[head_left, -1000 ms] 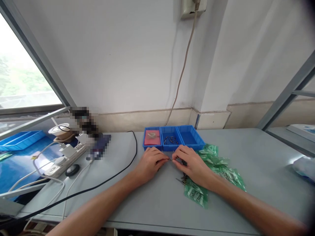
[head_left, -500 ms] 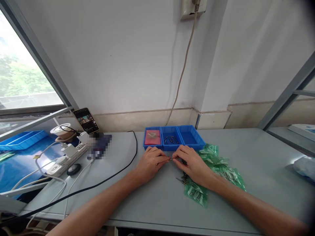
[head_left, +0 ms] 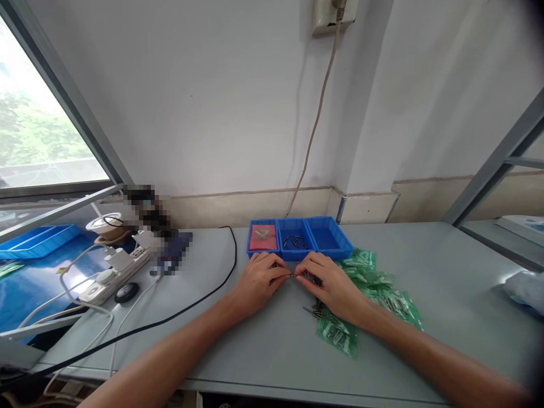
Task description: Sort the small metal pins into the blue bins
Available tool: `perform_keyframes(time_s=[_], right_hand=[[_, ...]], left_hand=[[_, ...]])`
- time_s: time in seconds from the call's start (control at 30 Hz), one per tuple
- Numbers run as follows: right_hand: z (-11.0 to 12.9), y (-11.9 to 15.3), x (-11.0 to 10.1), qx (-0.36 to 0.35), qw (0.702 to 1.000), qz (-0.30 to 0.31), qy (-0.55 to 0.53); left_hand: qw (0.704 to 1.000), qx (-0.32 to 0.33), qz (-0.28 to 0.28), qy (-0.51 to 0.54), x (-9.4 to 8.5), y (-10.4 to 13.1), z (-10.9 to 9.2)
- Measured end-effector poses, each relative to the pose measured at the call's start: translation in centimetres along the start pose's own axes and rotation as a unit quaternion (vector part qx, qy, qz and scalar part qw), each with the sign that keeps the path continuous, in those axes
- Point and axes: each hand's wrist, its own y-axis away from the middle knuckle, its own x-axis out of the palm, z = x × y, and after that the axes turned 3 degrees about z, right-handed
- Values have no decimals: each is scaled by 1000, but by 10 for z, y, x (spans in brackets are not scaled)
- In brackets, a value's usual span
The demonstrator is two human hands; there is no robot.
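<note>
My left hand (head_left: 260, 281) and my right hand (head_left: 329, 281) meet fingertip to fingertip over the grey table, pinching a small metal part (head_left: 293, 275) between them. Just behind them stand three joined blue bins (head_left: 293, 256). The left bin holds a red packet (head_left: 262, 238), the middle one several thin dark metal pieces (head_left: 295, 242), and nothing shows in the right one. Green plastic packets (head_left: 395, 303) of metal parts lie right of and partly beneath my right hand. Loose dark metal pieces (head_left: 315, 310) stick out beside its wrist side.
A black cable (head_left: 187, 310) crosses the table on the left. Beyond it are a power strip (head_left: 96, 289) with white plugs, a round black object (head_left: 126, 292) and a blue tray (head_left: 40, 241). A plastic bag (head_left: 525, 289) lies at the far right.
My right hand's fingertips have moved very slightly left, closer to my left hand's. Both hands keep their pinch on the small part.
</note>
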Motion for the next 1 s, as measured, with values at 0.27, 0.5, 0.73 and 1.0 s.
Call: perform_keyframes(time_s=[0.27,0.5,0.73,1.0], right_hand=[[1,1,-1,-12,1000,-9,5],[3,-1,-3,-10,1000,-25,1],[1,1,-2,-14,1000,-16,0],[2,1,-2,-15,1000,-16,1]], left_hand=[[1000,10,-3,1,-5,-3,-2],[999,-11,-12,39,-4,-4,-4],[999,-2,-15,38,-5,-4,-5],[999,-1,-6,35,-7,-4,-6]])
